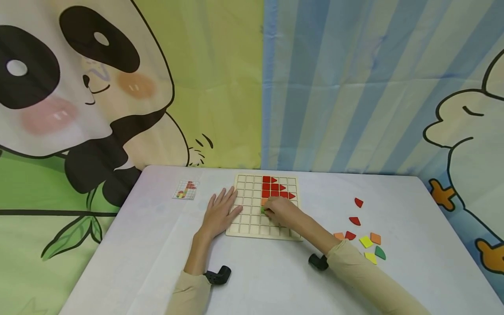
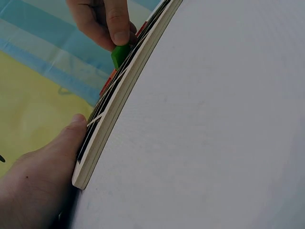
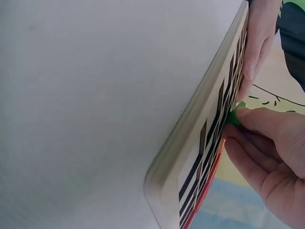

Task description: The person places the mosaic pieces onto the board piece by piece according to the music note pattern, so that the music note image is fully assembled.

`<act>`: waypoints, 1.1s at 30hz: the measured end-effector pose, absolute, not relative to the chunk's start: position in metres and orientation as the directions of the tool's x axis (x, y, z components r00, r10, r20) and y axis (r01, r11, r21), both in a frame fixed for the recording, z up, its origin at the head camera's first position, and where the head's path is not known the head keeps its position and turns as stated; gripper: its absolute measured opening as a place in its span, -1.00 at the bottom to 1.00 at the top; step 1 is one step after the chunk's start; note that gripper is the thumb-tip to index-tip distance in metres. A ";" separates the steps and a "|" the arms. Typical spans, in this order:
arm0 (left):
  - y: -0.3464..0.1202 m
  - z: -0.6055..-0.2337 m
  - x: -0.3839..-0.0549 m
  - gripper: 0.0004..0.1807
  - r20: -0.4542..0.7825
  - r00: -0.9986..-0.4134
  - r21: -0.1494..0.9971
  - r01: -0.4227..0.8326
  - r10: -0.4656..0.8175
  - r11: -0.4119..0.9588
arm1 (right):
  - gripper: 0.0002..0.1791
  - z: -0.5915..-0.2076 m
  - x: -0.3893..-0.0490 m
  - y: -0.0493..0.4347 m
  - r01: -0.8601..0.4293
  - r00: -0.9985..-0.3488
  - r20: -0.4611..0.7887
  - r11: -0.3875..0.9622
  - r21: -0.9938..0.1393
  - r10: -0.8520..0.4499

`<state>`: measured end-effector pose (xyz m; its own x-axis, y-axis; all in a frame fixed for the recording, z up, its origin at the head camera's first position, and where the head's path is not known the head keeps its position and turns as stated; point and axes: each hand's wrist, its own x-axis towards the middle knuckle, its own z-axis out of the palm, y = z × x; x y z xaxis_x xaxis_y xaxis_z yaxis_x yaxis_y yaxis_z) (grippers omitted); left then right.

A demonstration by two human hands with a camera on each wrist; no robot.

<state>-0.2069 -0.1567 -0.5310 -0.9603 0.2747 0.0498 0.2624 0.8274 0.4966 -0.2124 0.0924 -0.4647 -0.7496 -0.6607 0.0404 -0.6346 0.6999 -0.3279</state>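
Note:
A wooden grid board [image 1: 246,227] lies on the white table, with several red pieces [image 1: 273,187] set in its upper right cells. Below them an orange piece [image 1: 264,201] shows partly beside my right hand. My right hand [image 1: 284,211] pinches a green piece [image 3: 233,117] between thumb and fingertips, tilted against the board's grid. In the left wrist view the green piece [image 2: 120,56] stands partly above the board's surface. With fingers spread, my left hand [image 1: 220,213] rests at the board's left edge, its thumb touching the rim.
A small printed pattern card [image 1: 186,190] lies left of the board. Loose pieces are scattered to the right: red [image 1: 355,221], yellow [image 1: 366,242], orange [image 1: 376,238] and green [image 1: 380,252]. A printed curtain [image 1: 334,87] hangs behind the table.

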 end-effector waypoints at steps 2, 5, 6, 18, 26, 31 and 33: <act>-0.157 -0.531 -0.207 -0.24 0.048 -0.960 0.497 0.262 0.275 0.827 | -0.84 -0.465 -0.213 0.093 -0.652 -0.734 0.037 0.689 -0.316 -0.678; -0.157 -0.531 -0.206 -0.24 0.047 -0.961 0.494 0.260 0.273 0.830 | -0.81 -0.462 -0.211 0.095 -0.692 -0.701 0.031 0.670 -0.269 -0.712; -0.158 -0.531 -0.206 -0.25 0.051 -0.961 0.495 0.260 0.271 0.829 | -0.83 -0.461 -0.210 0.096 -0.705 -0.689 0.024 0.663 -0.253 -0.724; -0.156 -0.533 -0.207 -0.24 0.073 -0.958 0.489 0.277 0.278 0.827 | -0.59 -0.457 -0.143 0.166 -0.723 -0.689 0.154 0.658 -0.211 -0.708; -0.157 -0.531 -0.207 -0.24 0.062 -0.960 0.487 0.269 0.274 0.831 | -0.50 -0.468 -0.101 0.236 -0.662 -0.749 0.198 0.728 -0.179 -0.633; -0.156 -0.531 -0.207 -0.24 0.062 -0.961 0.490 0.266 0.271 0.830 | -0.36 -0.477 -0.094 0.267 -0.682 -0.703 0.383 0.721 -0.124 -0.599; -0.155 -0.532 -0.207 -0.24 0.062 -0.961 0.491 0.264 0.269 0.830 | -0.34 -0.478 -0.093 0.275 -0.668 -0.709 0.400 0.735 -0.117 -0.581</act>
<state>-0.2070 -0.1552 -0.5315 -0.9610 0.2695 0.0617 0.2643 0.8299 0.4913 -0.0934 0.2745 -0.4779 -0.7086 -0.5812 0.4000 -0.6684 0.7346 -0.1165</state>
